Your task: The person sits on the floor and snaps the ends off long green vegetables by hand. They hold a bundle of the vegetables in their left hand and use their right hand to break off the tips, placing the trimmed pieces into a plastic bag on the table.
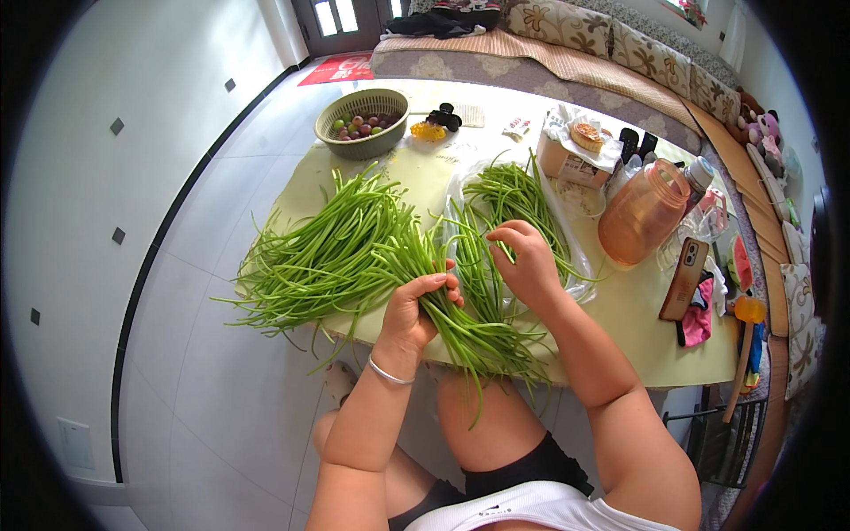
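My left hand (420, 305) is wrapped round a thick bunch of long green vegetable stems (460, 332), whose lower ends hang past the table's near edge above my thigh. My right hand (527, 257) hovers to the right of this bunch; its fingers are bent, with a gap between thumb and forefinger, and I see nothing held in it. Behind that hand more green stems (522, 199) lie on a clear plastic bag (575, 257). A broad heap of loose stems (323, 248) spreads over the left of the table and meets the held bunch.
On the pale table (620, 310) stand a basket (329, 119) of grapes, a black hair claw (444, 117), a tissue box (575, 164) with a round pastry on top, and a pinkish jug (639, 217). A phone (684, 279) rests at the right edge. A sofa (531, 75) runs behind.
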Tool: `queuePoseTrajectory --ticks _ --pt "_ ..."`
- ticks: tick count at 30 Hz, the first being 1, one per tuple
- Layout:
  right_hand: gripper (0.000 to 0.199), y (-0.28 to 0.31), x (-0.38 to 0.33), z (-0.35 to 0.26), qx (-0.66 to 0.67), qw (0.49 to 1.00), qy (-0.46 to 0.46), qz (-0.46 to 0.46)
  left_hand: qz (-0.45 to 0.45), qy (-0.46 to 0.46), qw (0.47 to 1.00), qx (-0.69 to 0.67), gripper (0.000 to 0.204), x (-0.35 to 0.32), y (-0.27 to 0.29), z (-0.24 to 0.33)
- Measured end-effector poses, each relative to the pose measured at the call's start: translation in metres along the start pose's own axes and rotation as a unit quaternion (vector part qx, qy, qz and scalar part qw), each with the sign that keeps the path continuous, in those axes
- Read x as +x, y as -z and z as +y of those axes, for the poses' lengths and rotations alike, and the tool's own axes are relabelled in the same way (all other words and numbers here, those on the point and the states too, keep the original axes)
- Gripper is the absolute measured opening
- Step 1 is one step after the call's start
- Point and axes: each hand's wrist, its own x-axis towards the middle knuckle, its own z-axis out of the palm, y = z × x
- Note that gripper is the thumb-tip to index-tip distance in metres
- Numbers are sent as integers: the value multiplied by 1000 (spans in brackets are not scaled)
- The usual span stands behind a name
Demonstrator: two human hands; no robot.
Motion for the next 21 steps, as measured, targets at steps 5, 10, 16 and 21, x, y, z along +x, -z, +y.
queuePoseTrajectory --ticks 5,10,16,21 --pt "20 0 -1 -1 -161 975 -104 -115 8 -16 999 -35 39 0 0 0" --pt "23 -1 0 4 -144 977 -72 -142 2 -19 999 -34 36 2 1 0" --pt "15 3 2 -3 48 994 -98 -17 1 -14 998 -62 28 3 4 -1" --pt "13 10 -4 -23 153 987 -36 -44 25 -21 997 -70 26 2 -5 -2"
